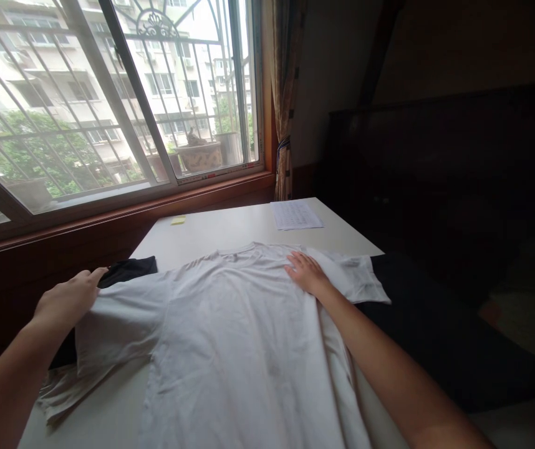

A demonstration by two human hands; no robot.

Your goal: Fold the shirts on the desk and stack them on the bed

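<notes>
A white T-shirt (234,337) lies spread over a white table (230,224), its neckline toward the far side. At the shirt's left sleeve edge, my left hand (71,296) has its fingers closed on the sleeve, beside a piece of dark cloth (131,269). My right hand (305,272) rests flat on the upper right of the shirt, fingers spread. More dark cloth (417,318) shows beyond the right sleeve. Under the left sleeve hangs another light fabric edge (64,396).
Printed paper (297,214) lies at the table's far edge, with a yellow sticky note (178,220) to its left. Behind the table stand a barred window (155,81) and a tied curtain (284,112). Dark furniture (436,162) is on the right.
</notes>
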